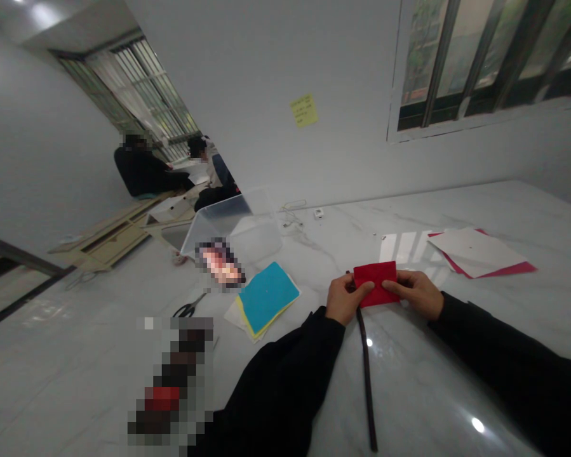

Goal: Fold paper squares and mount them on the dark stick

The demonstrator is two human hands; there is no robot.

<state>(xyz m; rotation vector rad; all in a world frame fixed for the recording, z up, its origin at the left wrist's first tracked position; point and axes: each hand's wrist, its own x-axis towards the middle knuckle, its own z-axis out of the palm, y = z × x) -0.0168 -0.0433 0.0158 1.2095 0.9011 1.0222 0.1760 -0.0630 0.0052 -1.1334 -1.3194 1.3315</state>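
Note:
A small red piece, which looks like folded paper or felt (376, 274), is held up between my two hands over the marble-patterned table (423, 393). My left hand (345, 298) pinches its left edge, thumb on the near face. On the other edge my right hand (418, 293) grips it the same way, and the two thumbs almost meet at the middle. Below the red piece a thin dark brown stick or strip (367, 381) runs toward the front edge; its upper end passes behind my left hand. The fingers behind the red piece are hidden.
Blue and yellow sheets (268, 298) are stacked left of my hands, near black-handled scissors (186, 310). White and pink-red sheets (480, 254) lie at the right. A clear plastic bin (261, 235) stands farther back. Two people (147, 165) sit at the far left. Two blurred-out patches hide objects.

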